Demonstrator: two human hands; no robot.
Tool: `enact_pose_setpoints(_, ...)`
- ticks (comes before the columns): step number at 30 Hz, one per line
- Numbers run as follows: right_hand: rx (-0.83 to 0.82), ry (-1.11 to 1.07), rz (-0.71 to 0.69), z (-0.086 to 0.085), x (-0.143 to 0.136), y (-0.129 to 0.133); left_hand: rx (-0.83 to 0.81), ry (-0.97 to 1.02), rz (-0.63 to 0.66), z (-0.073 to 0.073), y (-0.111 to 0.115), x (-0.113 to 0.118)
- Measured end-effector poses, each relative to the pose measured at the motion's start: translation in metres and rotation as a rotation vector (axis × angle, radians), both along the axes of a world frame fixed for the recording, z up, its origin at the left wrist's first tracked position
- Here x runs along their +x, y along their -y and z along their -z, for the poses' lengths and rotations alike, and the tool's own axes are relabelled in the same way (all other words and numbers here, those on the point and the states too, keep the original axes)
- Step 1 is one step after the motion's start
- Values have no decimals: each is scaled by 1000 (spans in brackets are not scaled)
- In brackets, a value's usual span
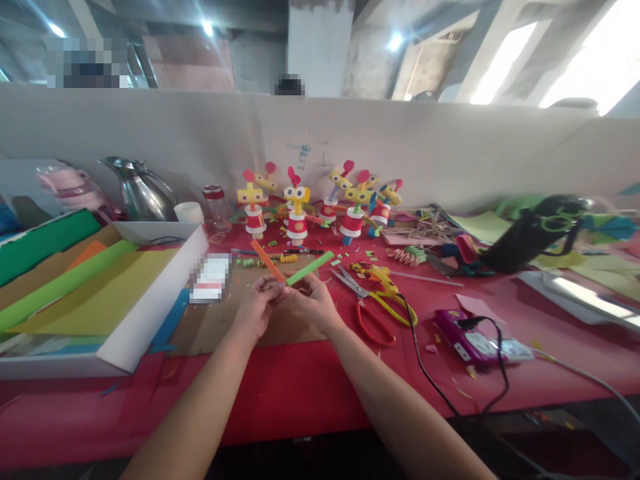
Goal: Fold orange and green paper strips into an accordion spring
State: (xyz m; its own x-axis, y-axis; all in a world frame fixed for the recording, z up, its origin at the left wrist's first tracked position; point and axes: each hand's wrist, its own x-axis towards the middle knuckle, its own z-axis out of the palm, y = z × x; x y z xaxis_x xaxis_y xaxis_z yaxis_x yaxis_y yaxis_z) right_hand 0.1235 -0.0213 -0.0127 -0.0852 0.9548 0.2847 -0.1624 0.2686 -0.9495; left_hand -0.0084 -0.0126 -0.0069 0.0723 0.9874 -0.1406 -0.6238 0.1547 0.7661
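An orange paper strip [267, 261] and a green paper strip [311, 268] meet at their lower ends in a V shape between my hands. My left hand [260, 303] is closed on the orange strip near the joined ends. My right hand [316, 301] pinches the green strip beside it, its fingertips close to my left ones. Both hands are above a brown cardboard sheet [210, 330]. Coiled paper springs [280, 259] and a pen lie just behind them. Red-and-white paper cup robots [297, 223] with yellow heads stand farther back.
To the left is a white box [150, 320] of coloured paper. Scissors [373, 300], a yellow glue gun [384, 279] and a purple power strip [467, 340] with cables lie right. A metal jug [143, 193] and glass jar stand behind; a black bottle [530, 230] leans at right.
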Motion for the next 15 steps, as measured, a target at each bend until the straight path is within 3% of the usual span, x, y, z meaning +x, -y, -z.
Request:
enact_pose_setpoints(4, -127, -160, 101, 0, 1, -2, 160, -285, -180, 0, 1, 2)
enact_pose_setpoints(7, -192, -274, 379, 3, 10, -8, 236, -451, -317, 0, 4, 1)
enact_pose_setpoints(10, -145, -267, 673, 4, 20, -12, 281, -458, -387, -5, 9, 0)
enact_pose_setpoints(12, -69, -163, 619, 3, 23, -12, 285, -384, -375, -8, 12, 1)
enact_pose_setpoints(15, -16, -18, 255, 1, 16, -7, 303, -382, -340, -7, 14, 3)
